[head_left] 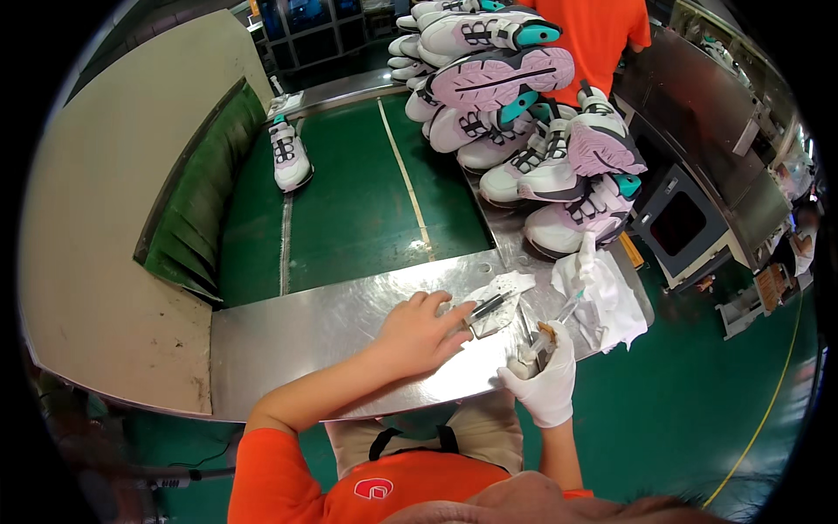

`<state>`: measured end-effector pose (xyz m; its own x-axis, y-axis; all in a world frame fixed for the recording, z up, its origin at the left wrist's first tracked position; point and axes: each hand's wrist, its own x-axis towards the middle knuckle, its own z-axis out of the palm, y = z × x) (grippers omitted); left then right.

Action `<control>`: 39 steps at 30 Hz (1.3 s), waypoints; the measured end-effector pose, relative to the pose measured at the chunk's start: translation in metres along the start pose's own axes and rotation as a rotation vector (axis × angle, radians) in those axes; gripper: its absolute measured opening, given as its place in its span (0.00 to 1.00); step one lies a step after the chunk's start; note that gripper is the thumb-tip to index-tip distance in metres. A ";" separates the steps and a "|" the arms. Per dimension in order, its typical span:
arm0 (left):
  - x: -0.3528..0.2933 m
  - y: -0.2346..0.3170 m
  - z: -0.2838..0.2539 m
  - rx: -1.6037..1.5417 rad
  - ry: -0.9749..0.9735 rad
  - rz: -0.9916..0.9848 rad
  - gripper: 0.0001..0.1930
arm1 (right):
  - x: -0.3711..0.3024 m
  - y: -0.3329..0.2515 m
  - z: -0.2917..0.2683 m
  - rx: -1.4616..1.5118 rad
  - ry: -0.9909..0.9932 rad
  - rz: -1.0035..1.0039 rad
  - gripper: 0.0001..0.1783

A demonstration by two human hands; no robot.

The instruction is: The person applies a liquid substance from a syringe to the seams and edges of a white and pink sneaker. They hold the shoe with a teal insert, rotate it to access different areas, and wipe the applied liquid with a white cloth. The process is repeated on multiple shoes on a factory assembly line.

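Nearest: my own orange short-sleeved shirt (384, 489) fills the near edge; both forearms reach out from it.
Right hand: white-gloved right hand (543, 377) at the near right edge of the bench, clenched around a small brush-like tool with a brownish tip (541, 339); I cannot tell exactly what the tool is.
Left hand: bare left hand (423, 332) lies palm down on the bench, fingers curled loosely over a slim dark pen-like tool (485, 308) that points away to the right; grasping it lightly, as far as I can see.
Under the pen tool: a small flat pale sheet (511, 288), just beyond my left fingertips.
Bench: scuffed bare steel worktop (305, 336), running left to right in front of me.
Right of the hands: crumpled white rag (611, 301) near the bench's right end, close to the gloved hand.
Beyond the bench: green conveyor belt with a pale lengthwise stripe (358, 210); one white and grey sneaker (290, 155) stands alone on its far left.
Far right: heap of white, pink-soled and teal-trimmed sneakers (515, 105), stacked on one another.
Farthest: another person in an orange shirt (602, 35), behind the heap.
Far right edge: grey metal machine with a dark window (690, 218).
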<state>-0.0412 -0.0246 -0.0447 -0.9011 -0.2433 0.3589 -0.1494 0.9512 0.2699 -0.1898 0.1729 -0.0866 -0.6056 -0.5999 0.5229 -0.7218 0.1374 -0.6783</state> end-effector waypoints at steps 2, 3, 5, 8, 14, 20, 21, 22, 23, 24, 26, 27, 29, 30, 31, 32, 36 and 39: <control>0.004 -0.019 -0.013 -0.088 0.086 -0.006 0.19 | 0.000 0.008 0.007 -0.028 0.023 -0.029 0.51; 0.007 -0.032 -0.021 -0.098 0.143 -0.067 0.17 | -0.001 0.010 0.010 -0.041 0.029 -0.042 0.51; 0.005 -0.059 -0.038 -0.095 0.198 -0.197 0.15 | -0.002 0.007 0.014 -0.105 0.068 -0.110 0.49; -0.014 -0.095 -0.036 -0.077 0.155 -0.339 0.16 | -0.006 0.003 0.017 -0.044 0.047 -0.054 0.48; -0.017 -0.107 -0.019 -0.065 0.116 -0.340 0.18 | -0.005 0.006 0.020 -0.118 0.062 -0.111 0.52; 0.020 -0.108 0.004 -0.169 -0.171 -0.536 0.19 | -0.007 0.014 0.029 -0.222 0.125 -0.228 0.54; 0.030 -0.110 0.005 -0.320 -0.235 -0.630 0.18 | -0.008 0.014 0.030 -0.214 0.130 -0.221 0.54; 0.045 -0.111 0.004 -0.471 -0.300 -0.712 0.17 | -0.007 0.014 0.030 -0.222 0.144 -0.237 0.54; 0.053 -0.114 0.002 -0.623 -0.364 -0.791 0.16 | -0.006 0.013 0.030 -0.230 0.158 -0.252 0.54; 0.054 -0.120 -0.001 -0.651 -0.383 -0.817 0.15 | -0.006 0.012 0.030 -0.238 0.173 -0.267 0.54; 0.055 -0.137 0.005 -0.714 -0.430 -0.853 0.13 | -0.008 0.011 0.030 -0.225 0.190 -0.243 0.54; 0.049 -0.154 0.017 -0.761 -0.342 -0.814 0.15 | -0.008 0.009 0.030 -0.221 0.199 -0.231 0.54; 0.051 -0.142 -0.005 -0.941 -0.444 -0.799 0.14 | -0.005 0.012 0.027 -0.207 0.189 -0.228 0.53; 0.055 -0.145 -0.002 -0.941 -0.448 -0.794 0.14 | -0.005 0.015 0.026 -0.181 0.162 -0.202 0.53; 0.053 -0.147 0.002 -0.944 -0.446 -0.803 0.14 | -0.006 0.014 0.026 -0.147 0.124 -0.177 0.52; 0.055 -0.147 0.006 -0.947 -0.445 -0.810 0.14 | -0.003 0.010 0.027 -0.153 0.163 -0.242 0.51; 0.091 -0.125 0.037 -0.710 -0.377 -0.636 0.16 | -0.002 0.011 0.028 -0.205 0.210 -0.284 0.50; 0.126 -0.088 0.040 -0.617 -0.489 -0.713 0.16 | -0.004 0.015 0.027 -0.183 0.175 -0.256 0.51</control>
<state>-0.1581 -0.1314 -0.0585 -0.7728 -0.4734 -0.4227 -0.5991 0.3245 0.7320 -0.1899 0.1563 -0.1127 -0.4344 -0.4914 0.7549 -0.8958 0.1485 -0.4189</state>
